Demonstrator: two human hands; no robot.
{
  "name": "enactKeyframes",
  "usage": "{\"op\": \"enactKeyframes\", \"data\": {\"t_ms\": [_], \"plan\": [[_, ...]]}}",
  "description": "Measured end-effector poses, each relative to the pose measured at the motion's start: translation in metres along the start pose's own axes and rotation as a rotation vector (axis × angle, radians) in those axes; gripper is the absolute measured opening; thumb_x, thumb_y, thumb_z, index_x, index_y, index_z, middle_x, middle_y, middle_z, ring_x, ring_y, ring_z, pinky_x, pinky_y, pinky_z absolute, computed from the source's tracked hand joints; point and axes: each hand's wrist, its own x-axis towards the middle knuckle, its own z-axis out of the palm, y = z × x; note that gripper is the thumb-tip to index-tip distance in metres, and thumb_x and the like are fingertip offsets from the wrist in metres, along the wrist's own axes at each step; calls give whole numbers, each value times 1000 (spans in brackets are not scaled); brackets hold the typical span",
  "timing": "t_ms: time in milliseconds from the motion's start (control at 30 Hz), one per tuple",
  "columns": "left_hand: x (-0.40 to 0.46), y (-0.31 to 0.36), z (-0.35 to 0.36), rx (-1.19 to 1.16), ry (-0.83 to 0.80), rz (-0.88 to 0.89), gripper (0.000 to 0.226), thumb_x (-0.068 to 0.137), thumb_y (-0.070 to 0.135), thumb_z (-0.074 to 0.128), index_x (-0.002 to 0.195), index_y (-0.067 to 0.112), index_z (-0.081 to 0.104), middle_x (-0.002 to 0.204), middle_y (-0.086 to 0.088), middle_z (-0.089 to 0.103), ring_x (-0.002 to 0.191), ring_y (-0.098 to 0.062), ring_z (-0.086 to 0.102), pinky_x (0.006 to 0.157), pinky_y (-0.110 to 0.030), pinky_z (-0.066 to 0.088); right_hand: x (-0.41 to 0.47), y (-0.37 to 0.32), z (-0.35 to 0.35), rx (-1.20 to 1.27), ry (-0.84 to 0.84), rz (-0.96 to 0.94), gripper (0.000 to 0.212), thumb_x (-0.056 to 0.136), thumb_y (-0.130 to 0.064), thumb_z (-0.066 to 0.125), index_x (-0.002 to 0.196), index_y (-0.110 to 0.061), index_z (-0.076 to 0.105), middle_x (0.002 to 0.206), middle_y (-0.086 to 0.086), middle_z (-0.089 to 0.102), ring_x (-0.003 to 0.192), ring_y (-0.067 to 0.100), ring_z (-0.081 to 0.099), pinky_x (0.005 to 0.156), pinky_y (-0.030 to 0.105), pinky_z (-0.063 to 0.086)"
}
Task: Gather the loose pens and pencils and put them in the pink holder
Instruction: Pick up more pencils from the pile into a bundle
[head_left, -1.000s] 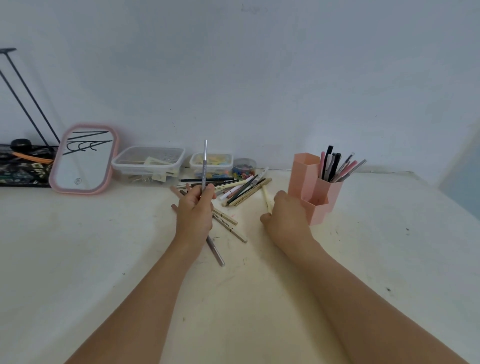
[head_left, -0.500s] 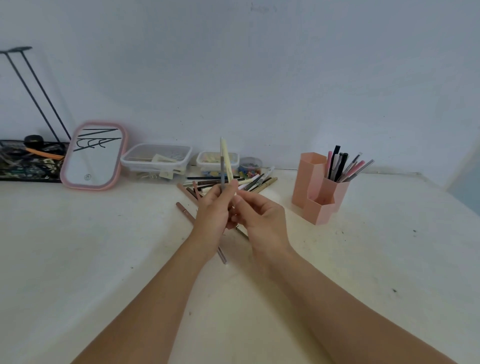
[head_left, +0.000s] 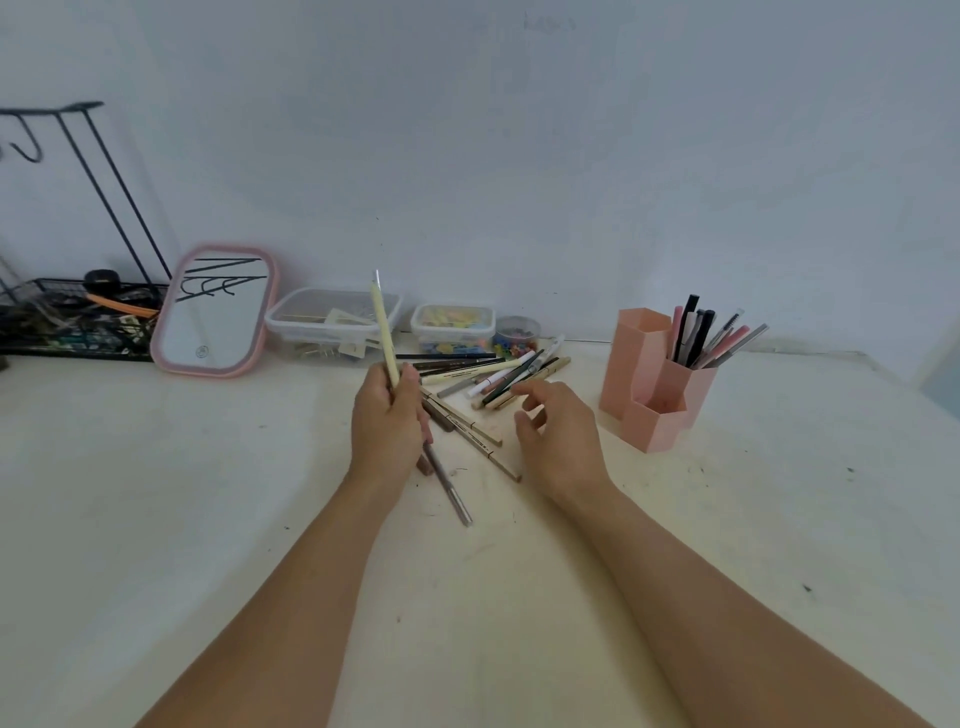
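My left hand (head_left: 387, 421) grips two pens upright, a cream pencil (head_left: 383, 332) and a thin grey one behind it. My right hand (head_left: 558, 431) hovers with loosely bent fingers and holds nothing, just in front of the pile of loose pens and pencils (head_left: 488, 376) on the table. More brown and tan pencils (head_left: 467, 441) lie between my hands, and a grey pen (head_left: 452, 491) lies nearer me. The pink holder (head_left: 654, 384) stands to the right, with several pens (head_left: 701, 338) in its back compartment.
A pink-framed mirror (head_left: 215, 312) leans at the back left beside a black wire rack (head_left: 67, 322). Two clear plastic boxes (head_left: 332, 322) and a small round tub (head_left: 517, 332) sit along the wall behind the pens. The white table (head_left: 208, 519) stretches out in front.
My right hand passed the cream pencil to my left hand, let go and moved right toward the pile. My left hand now holds two pens instead of one.
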Motion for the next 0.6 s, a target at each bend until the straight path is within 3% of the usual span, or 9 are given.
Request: {"op": "enactKeyframes", "data": {"t_ms": [133,267,433,600], "plan": [[-1,-6,-5,-27,150,-47,15,99,13,50,88,21,55,69,-3,48,57,-17,42,59,-36,42,17,9,-1,-68,-72,0,45,98,-13,54,141,-27,54,116,1,55,96,17,58,93,32,49],[-6,-3,-9,-47,-3,-76,18,99,5,49,88,17,57,68,-3,59,55,-17,56,43,-31,48,27,10,2,-153,-177,-55,44,98,-18,53,138,-36,55,120,2,54,110,21,56,93,33,47],[-4,-1,-21,-197,-55,-181,20,101,18,56,82,22,60,54,8,31,47,-9,24,43,-23,22,30,13,6,-185,-189,-83,44,98,-24,52,140,-37,52,130,3,51,119,22,52,96,35,47],[-1,3,-18,-274,-94,-237,25,105,25,52,81,20,56,51,9,31,42,-6,21,38,-19,18,32,9,10,-269,-167,-184,39,102,-33,46,140,-31,54,120,1,48,119,21,45,92,34,46]]}}
